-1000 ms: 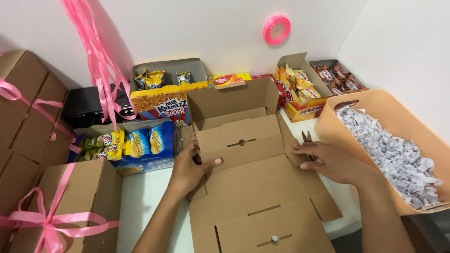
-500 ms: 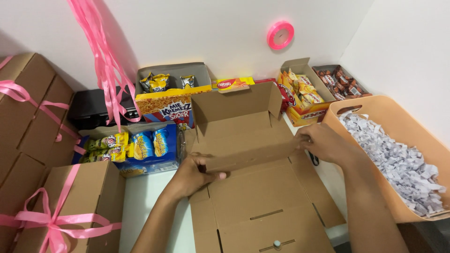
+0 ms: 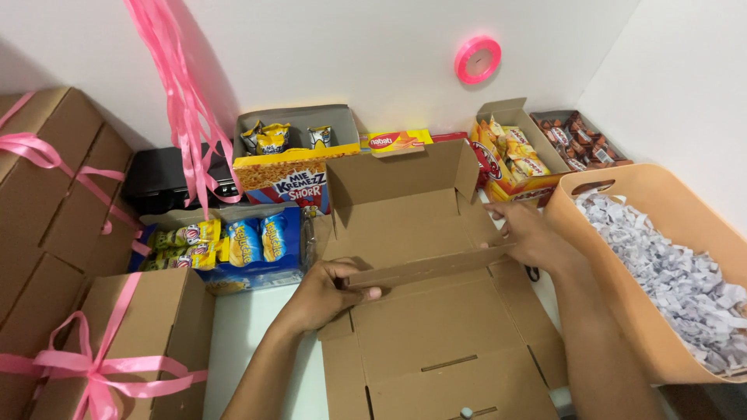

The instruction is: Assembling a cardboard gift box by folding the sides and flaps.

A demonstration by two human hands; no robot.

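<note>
Since a second ago the left hand (image 3: 323, 292) and right hand (image 3: 529, 233), each pinching an end, have raised the long panel (image 3: 428, 267) of the flat cardboard box (image 3: 436, 342) on the white surface (image 3: 233, 350), so the fold now stands half up.

Both hands raise a fold of the flat cardboard box (image 3: 420, 311): left hand (image 3: 323, 292) at one end, right hand (image 3: 533, 237) at the other.
</note>
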